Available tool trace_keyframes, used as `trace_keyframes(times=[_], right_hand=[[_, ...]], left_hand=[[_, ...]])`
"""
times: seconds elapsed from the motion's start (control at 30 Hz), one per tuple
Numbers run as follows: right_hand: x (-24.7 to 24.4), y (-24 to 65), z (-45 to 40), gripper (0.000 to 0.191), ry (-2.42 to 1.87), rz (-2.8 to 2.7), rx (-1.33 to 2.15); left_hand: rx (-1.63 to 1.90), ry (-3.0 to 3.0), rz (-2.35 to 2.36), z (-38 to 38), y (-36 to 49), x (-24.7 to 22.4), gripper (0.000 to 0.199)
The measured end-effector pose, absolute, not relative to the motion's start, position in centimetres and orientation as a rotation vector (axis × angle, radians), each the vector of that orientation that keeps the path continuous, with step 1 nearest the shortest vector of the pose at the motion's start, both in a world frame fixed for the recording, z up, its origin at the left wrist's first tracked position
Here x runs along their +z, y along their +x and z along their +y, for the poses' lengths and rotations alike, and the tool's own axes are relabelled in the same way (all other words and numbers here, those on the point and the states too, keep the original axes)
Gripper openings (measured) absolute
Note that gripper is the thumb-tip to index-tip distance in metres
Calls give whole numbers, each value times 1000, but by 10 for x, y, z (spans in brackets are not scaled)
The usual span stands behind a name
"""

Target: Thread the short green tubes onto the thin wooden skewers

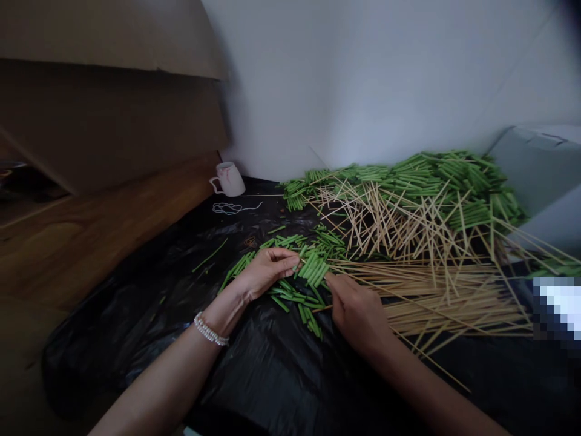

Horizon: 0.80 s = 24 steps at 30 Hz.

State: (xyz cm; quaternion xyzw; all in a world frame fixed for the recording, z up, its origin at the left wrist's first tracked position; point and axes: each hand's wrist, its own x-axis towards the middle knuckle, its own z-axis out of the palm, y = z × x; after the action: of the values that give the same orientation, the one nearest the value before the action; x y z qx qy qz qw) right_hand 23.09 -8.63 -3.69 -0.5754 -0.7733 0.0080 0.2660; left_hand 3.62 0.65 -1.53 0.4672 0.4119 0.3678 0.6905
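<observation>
A short row of cut green stem pieces (314, 269) is threaded side by side on a thin wooden skewer, between my two hands. My right hand (358, 312) is closed around the skewer at the right end of the row. At the left end, my left hand (272, 269) pinches thumb and forefinger together on what looks like one green stem piece; the fingers partly hide it. Loose green pieces (290, 295) lie scattered beneath and around both hands. Bare wooden skewers (445, 297) are spread in a layer just right of my right hand.
A heap of loaded skewers (436, 175) lies along the white wall (363, 79), their bare ends pointing toward me. A white mug (230, 180) and a loop of string (229, 208) are at the back left. Black plastic sheeting (267, 375) covers the surface; a cardboard box (113, 121) stands left.
</observation>
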Motion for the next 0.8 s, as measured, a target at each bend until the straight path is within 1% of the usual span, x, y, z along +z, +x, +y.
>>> trace_keyframes(times=[0.17, 0.43, 0.6, 0.7, 0.8], right_hand=[[-35, 229, -87, 32, -1578, -2079, 63], [-34, 228, -87, 29, -1570, -2049, 158], [-34, 228, -87, 29, -1553, -2072, 149], [-34, 233, -85, 31, -1509, -2024, 65], [-34, 239, -82, 30, -1488, -1944, -30]], left_hand=[[810, 1073, 958, 6, 36, -17, 29], [779, 1131, 961, 6, 36, -18, 26], [760, 1227, 970, 5, 38, -19, 26], [848, 1273, 957, 9, 34, -15, 30], [1064, 1374, 1109, 18, 26, -14, 34]])
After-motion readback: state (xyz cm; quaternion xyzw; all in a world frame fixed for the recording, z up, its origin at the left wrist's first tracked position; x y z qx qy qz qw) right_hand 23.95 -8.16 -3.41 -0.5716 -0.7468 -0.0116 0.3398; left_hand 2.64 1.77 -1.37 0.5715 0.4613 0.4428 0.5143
